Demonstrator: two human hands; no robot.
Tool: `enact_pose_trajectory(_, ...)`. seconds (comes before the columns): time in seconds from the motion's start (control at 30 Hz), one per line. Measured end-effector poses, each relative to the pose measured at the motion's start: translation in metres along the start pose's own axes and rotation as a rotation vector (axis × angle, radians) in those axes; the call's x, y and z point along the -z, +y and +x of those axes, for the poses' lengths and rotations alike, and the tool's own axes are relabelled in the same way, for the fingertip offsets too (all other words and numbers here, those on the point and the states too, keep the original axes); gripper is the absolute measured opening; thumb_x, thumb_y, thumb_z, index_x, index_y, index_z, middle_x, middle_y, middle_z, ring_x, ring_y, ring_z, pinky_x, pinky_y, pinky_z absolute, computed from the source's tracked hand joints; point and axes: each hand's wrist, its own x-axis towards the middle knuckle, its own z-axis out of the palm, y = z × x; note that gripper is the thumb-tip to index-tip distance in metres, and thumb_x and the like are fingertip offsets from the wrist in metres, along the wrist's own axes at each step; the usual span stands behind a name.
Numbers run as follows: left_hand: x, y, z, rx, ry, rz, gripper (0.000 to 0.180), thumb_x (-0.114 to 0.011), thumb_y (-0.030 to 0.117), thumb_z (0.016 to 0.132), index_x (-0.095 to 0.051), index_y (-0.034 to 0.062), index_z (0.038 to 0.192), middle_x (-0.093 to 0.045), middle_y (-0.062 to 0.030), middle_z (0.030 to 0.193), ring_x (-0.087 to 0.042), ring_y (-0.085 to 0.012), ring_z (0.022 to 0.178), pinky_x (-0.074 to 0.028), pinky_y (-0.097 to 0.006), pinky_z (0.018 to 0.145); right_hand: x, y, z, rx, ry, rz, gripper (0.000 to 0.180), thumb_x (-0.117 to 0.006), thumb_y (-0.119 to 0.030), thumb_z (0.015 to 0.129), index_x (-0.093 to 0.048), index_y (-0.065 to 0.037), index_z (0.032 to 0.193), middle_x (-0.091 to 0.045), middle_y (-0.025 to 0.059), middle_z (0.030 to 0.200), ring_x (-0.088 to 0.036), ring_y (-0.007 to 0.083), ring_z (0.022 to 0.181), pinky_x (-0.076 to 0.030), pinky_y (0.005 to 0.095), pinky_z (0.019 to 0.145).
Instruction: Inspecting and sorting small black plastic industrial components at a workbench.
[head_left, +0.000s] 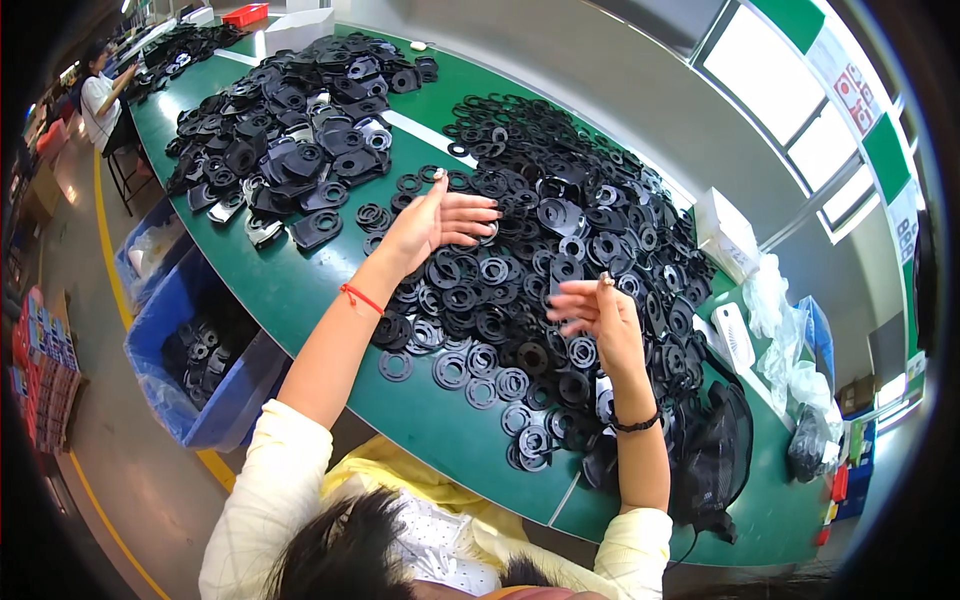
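Nearest, a black mesh bag [722, 450] lies at the edge of the green desk [300, 290]. The right hand [598, 312], with a dark wrist band, hovers over a spread of flat black rubber rings [500, 300]; its fingers are loosely curled, and whether they pinch a ring cannot be told. The left hand [432, 222], with a red wrist cord, rests open, fingers extended onto the rings. Beyond lies a heap of moulded black plates [290, 150]. A blue bin [215, 350] stands beside the desk.
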Motion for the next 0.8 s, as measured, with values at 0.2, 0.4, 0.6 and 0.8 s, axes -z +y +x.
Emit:
enact_pose_trajectory(0.2,-0.018,-0.011,0.000,0.149,-0.256,-0.015,0.090,-0.008,0.067,0.090,-0.043,-0.0042,0.132,-0.051,-0.0182,0.131,-0.053,-0.0263,0.117,-0.040,-0.038,0.100,-0.027,-0.038,-0.032,-0.006,-0.337,0.115,0.100,-0.006,-0.075,0.084,-0.041,0.004,0.134,-0.048,0.0224,0.132,-0.048,0.0320,0.122,-0.038,0.0442,0.100)
enact_pose_trajectory(0.4,-0.037,-0.017,-0.004,0.166,-0.275,0.171,0.089,-0.006,0.066,0.090,-0.048,-0.0011,0.130,-0.053,-0.0142,0.129,-0.052,-0.0241,0.117,-0.037,-0.037,0.103,-0.040,-0.101,-0.109,0.356,-0.970,0.319,0.105,0.001,-0.068,0.086,-0.039,0.020,0.125,-0.031,0.0473,0.128,-0.029,0.0549,0.127,-0.024,0.0613,0.102)
enact_pose_trajectory(0.6,-0.046,-0.025,-0.005,0.166,-0.299,0.223,0.083,-0.006,0.061,0.093,-0.053,0.0005,0.126,-0.056,-0.0128,0.125,-0.054,-0.0224,0.115,-0.038,-0.036,0.101,-0.042,-0.101,-0.124,0.373,-0.952,0.371,0.105,-0.015,-0.073,0.086,-0.041,0.022,0.124,-0.032,0.0466,0.128,-0.034,0.0504,0.126,-0.032,0.0563,0.099)
enact_pose_trajectory(0.8,-0.044,-0.029,-0.006,0.169,-0.282,0.273,0.081,-0.007,0.060,0.094,-0.055,0.0011,0.123,-0.059,-0.0125,0.121,-0.056,-0.0216,0.111,-0.039,-0.035,0.099,-0.039,-0.108,-0.119,0.421,-0.994,0.251,0.104,-0.014,-0.072,0.087,-0.051,0.023,0.111,-0.036,0.0468,0.124,-0.044,0.0507,0.114,-0.039,0.0540,0.094)
